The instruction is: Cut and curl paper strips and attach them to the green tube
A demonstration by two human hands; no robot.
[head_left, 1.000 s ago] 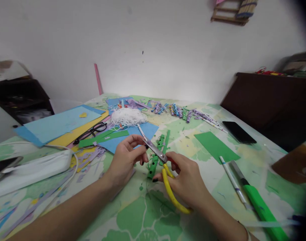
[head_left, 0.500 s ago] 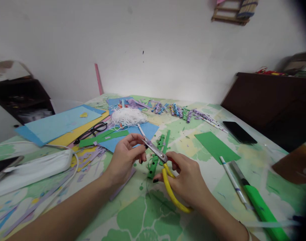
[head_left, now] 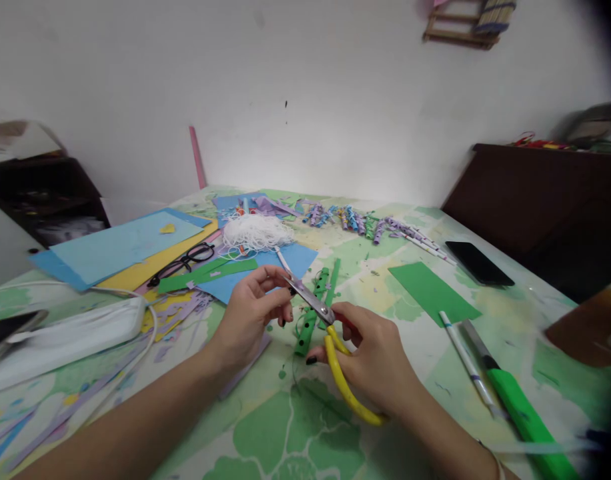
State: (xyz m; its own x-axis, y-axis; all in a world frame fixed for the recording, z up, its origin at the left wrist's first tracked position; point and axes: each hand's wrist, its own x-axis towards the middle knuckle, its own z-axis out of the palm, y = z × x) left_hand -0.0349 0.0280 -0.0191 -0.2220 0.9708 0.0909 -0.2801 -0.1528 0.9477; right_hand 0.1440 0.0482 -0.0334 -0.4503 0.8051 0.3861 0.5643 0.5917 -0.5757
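Note:
My right hand [head_left: 373, 350] is closed on a pair of scissors [head_left: 346, 380] with yellow handles. Their metal blades point up and left and look nearly together. My left hand [head_left: 258, 300] is pinched at the blade tips, on something too small to make out. A speck of purple paper seems to show by the blades. Beneath the scissors lies a green paper tube [head_left: 304, 341] with round dark holes, partly hidden by the blades. Beside it is a narrow green paper strip [head_left: 331, 293].
White string [head_left: 258, 233] lies in a heap near eyeglasses [head_left: 183, 262] and coloured sheets. Curled paper pieces [head_left: 355, 222] sit at the back. To the right are a green sheet [head_left: 433, 291], a pen [head_left: 465, 360], a green-handled knife [head_left: 523, 407] and a phone [head_left: 479, 263].
Almost nothing differs. Both hands and the scissors keep the same place, with the blades at the left fingertips.

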